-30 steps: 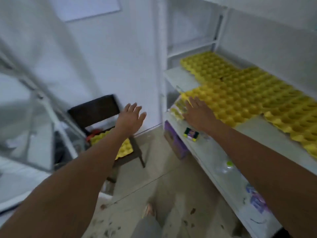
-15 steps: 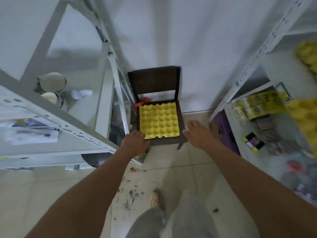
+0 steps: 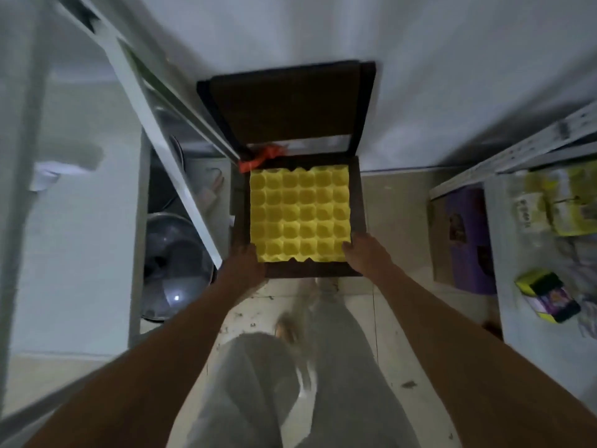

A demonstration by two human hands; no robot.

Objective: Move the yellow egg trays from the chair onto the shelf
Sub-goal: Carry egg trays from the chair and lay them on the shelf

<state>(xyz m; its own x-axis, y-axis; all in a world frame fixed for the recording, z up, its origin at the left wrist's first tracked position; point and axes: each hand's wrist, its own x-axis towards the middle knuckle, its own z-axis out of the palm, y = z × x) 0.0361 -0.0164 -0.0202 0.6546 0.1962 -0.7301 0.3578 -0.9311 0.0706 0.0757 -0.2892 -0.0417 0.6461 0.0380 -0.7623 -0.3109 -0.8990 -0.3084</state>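
A yellow egg tray (image 3: 300,215) lies flat on the seat of a dark wooden chair (image 3: 290,101) that stands against the wall. My left hand (image 3: 245,263) is on the tray's near left corner, fingers curled down over its edge. My right hand (image 3: 365,257) holds the near right corner, thumb on the rim. The white shelf (image 3: 513,321) runs along the right side. It is too blurred to tell whether more trays are stacked underneath.
An orange scrap (image 3: 263,156) lies at the seat's back left. A white metal rack (image 3: 168,147) with a glass pot lid (image 3: 176,266) stands left. A purple box (image 3: 465,237) sits on the floor right. Small packets (image 3: 546,295) lie on the shelf. My legs are below.
I have turned from the shelf to the chair and stepped close. Both hands have moved forward from short of the seat onto the tray's near corners.
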